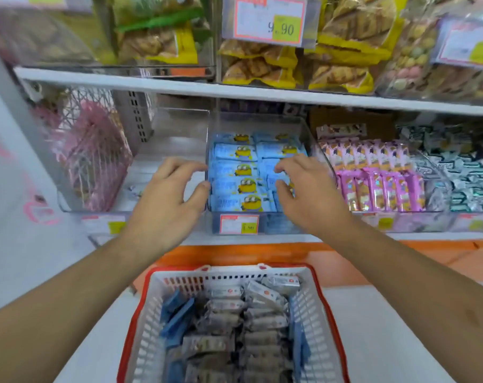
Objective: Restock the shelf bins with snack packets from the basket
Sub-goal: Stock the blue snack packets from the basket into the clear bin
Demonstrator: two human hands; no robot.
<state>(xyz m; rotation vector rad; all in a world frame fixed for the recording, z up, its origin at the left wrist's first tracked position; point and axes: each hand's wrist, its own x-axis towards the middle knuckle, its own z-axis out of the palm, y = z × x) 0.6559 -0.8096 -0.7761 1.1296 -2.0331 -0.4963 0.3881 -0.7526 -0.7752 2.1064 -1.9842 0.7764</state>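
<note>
A clear shelf bin point(211, 217) in the middle of the lower shelf holds several blue snack packets point(236, 186) with a yellow cartoon figure. My left hand point(168, 197) hovers at the bin's left wall, fingers spread and loosely curved, holding nothing. Over the right column of packets, my right hand point(306, 192) rests its fingertips on them. Below, a white basket with a red rim point(316, 275) holds several grey packets point(259, 319) and a few blue ones point(176, 319).
A pink wire basket point(93, 158) stands in the clear bin on the left. Pink and orange packets point(378, 175) fill the bin on the right, with black-and-white packets point(461, 175) beyond. Yellow snack bags point(265, 64) sit on the upper shelf. A price tag point(239, 224) marks the middle bin.
</note>
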